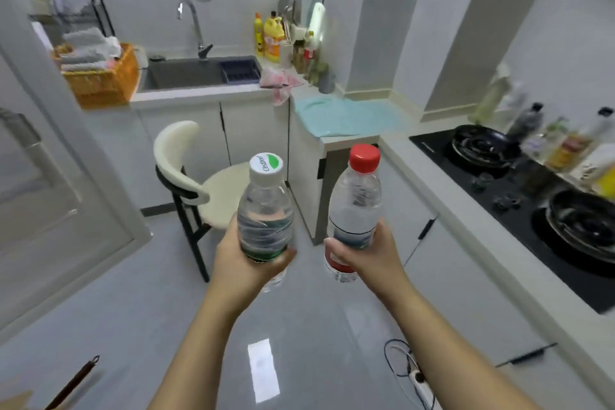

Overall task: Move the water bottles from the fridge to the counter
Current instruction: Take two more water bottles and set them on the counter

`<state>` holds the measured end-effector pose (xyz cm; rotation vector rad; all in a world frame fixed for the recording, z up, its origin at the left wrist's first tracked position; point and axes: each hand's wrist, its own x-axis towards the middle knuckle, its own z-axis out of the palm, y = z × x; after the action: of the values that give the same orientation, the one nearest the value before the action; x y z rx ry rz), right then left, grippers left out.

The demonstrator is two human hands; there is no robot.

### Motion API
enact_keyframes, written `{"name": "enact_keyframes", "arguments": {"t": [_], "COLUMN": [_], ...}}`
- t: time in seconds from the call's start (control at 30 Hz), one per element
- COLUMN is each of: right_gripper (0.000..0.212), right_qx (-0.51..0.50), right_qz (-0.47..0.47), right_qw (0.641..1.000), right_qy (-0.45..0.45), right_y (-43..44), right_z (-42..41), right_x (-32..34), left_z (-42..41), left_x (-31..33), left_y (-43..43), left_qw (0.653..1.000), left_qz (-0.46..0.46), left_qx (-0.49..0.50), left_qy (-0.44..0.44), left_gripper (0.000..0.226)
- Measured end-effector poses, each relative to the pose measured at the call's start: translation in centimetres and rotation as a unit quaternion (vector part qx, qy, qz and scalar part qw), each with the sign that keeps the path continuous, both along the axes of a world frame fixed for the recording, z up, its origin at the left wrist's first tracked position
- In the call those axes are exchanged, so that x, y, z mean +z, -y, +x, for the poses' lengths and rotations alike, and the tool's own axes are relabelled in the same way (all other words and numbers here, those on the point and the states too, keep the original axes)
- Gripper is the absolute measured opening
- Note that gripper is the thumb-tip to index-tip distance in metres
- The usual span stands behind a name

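Currently both hands are loaded and held out in front of me over the grey floor, at about the same height.

Left hand: fingers and thumb curled round the lower body of the white-capped bottle. The bottle is upright with a slight lean, clear, with a green band near my palm. Its cap carries green print.

Right hand: wrapped round the lower half of the red-capped bottle, thumb across the label. The bottle is upright and clear, its red-edged base showing below my fingers.

The two bottles are side by side, near each other but not touching. Neither rests on any surface.

Surroundings:
- The counter runs along the right, with a black stove set into it.
- A dark pan sits on the far burner and a second pan on the near one.
- Blurred bottles stand along the wall behind them.
- A teal cloth lies on the far corner of the counter.
- Far left of that are the sink and its faucet.
- Yellow detergent bottles stand to the right of the sink.
- An orange basket of folded cloths is to the left of the sink.
- A cream chair stands on the floor below the sink, just beyond my left hand.
- A cable lies on the floor near right.
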<state>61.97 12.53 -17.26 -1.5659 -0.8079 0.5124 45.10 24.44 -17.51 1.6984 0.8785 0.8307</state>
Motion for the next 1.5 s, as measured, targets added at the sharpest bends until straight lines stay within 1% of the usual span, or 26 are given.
{"name": "enact_keyframes", "arguments": {"t": [0.1,0.17,0.37,0.5,0.63,0.7,0.83,0.9,1.0,1.13,1.23,1.4,1.5], "right_gripper": [0.065,0.068,0.064,0.061,0.066,0.068,0.056,0.053,0.055,0.06,0.056,0.049,0.05], "right_qx": [-0.066,-0.102,-0.162,-0.199,-0.253,-0.279,-0.34,-0.371,-0.421,-0.486,-0.529,-0.598,-0.628], "right_qz": [0.007,0.007,0.015,0.021,0.023,0.021,0.01,0.001,-0.011,-0.018,-0.032,-0.064,-0.077], "right_qw": [0.998,0.995,0.987,0.98,0.967,0.96,0.94,0.928,0.906,0.873,0.847,0.796,0.768], "right_qy": [-0.009,-0.013,-0.009,0.002,-0.004,-0.01,-0.029,-0.037,-0.038,-0.048,-0.052,-0.077,-0.095], "right_y": [3.3,5.8,15.3,22.2,28.2,30.9,36.1,38.5,41.5,44.9,47.3,51.5,54.1], "right_z": [3.0,4.9,11.3,15.7,19.9,21.4,24.2,25.7,28.3,32.0,35.2,40.4,43.0], "right_x": [-0.4,-0.6,-0.8,-1.1,-1.7,-2.0,-3.1,-3.9,-4.9,-6.2,-7.3,-10.3,-12.2], "left_z": [3.8,6.6,15.3,20.5,25.6,28.1,32.8,35.4,39.7,45.9,51.1,59.0,62.6], "left_x": [-0.1,0.1,0.2,-0.2,-0.8,-1.3,-1.9,-2.4,-3.2,-4.8,-6.3,-8.6,-10.5], "left_y": [1.6,3.0,10.3,16.7,23.1,25.7,29.6,31.1,33.1,35.9,38.1,42.7,45.6], "left_qw": [0.998,0.994,0.981,0.973,0.965,0.958,0.94,0.927,0.912,0.893,0.877,0.849,0.836], "left_qz": [-0.002,0.002,0.023,0.006,-0.011,-0.018,-0.022,-0.027,-0.018,0.016,0.028,0.016,0.012], "left_qx": [-0.07,-0.108,-0.19,-0.23,-0.26,-0.283,-0.341,-0.373,-0.409,-0.449,-0.478,-0.523,-0.541], "left_qy": [-0.003,0.003,0.014,0.022,0.028,0.026,0.014,0.006,-0.005,-0.029,-0.046,-0.069,-0.086], "left_gripper": [0.07,0.072,0.06,0.062,0.05,0.05,0.054,0.057,0.064,0.058,0.058,0.059,0.06]}}
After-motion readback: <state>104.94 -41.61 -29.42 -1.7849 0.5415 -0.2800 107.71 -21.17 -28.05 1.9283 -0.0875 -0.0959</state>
